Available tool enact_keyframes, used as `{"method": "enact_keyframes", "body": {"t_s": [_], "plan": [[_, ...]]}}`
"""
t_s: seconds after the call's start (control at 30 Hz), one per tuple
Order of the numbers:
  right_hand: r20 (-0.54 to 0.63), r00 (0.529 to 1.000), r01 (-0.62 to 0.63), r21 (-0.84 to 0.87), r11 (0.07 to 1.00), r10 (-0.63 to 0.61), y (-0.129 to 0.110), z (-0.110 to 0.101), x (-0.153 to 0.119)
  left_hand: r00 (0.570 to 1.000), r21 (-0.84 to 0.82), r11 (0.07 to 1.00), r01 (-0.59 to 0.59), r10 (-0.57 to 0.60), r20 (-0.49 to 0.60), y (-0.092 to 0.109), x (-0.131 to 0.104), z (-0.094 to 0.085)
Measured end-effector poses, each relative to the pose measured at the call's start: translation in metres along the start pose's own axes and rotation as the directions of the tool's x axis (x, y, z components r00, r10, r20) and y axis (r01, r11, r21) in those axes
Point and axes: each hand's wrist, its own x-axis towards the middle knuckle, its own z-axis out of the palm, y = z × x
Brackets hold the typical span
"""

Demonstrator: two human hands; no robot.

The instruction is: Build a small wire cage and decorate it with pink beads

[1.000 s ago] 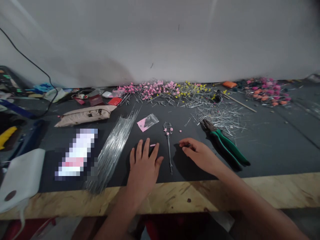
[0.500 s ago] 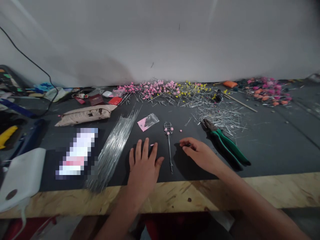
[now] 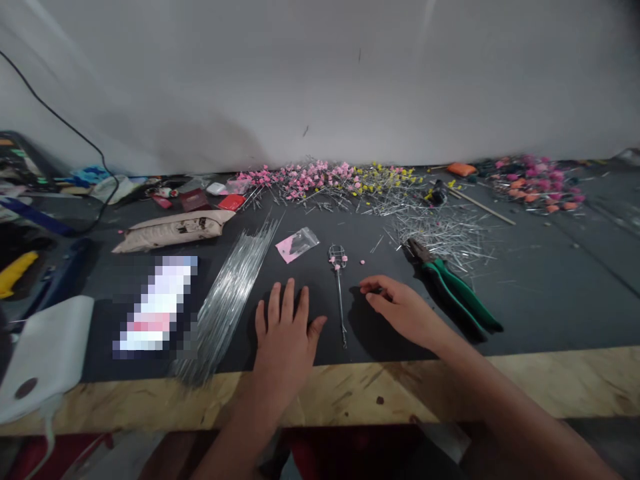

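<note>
My left hand (image 3: pixel 285 330) lies flat, palm down, on the black mat (image 3: pixel 525 300), fingers slightly spread, holding nothing. Just right of it lies a thin wire stem (image 3: pixel 340 293) with a small wire cage and pink beads at its far end. My right hand (image 3: pixel 400 307) rests on the mat to the right of the stem, thumb and forefinger pinched together; whether anything tiny is between them I cannot tell. One loose pink bead (image 3: pixel 361 262) lies beyond it. Green-handled pliers (image 3: pixel 453 290) lie right of my right hand.
A bundle of straight silver wires (image 3: pixel 230 293) lies left of my left hand, a small pink plastic bag (image 3: pixel 297 244) beyond it. Heaps of pink, yellow and bare pins (image 3: pixel 360 183) line the wall. A white pouch (image 3: pixel 43 353) is at the left; a plywood edge (image 3: pixel 550 383) runs along the front.
My left hand has slid slightly back toward me and to the left; the small pink bit by its fingertips is no longer visible. My right hand has stayed put.
</note>
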Motion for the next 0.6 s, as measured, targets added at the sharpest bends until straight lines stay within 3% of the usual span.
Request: {"method": "enact_keyframes", "body": {"t_s": [0.6], "plan": [[-0.003, 1.000, 0.002, -0.006, 1.000, -0.003, 0.0004, 0.0006, 0.0002, 1.000, 0.014, 1.000, 0.008, -0.008, -0.006, 0.0007, -0.0036, 0.0001]]}}
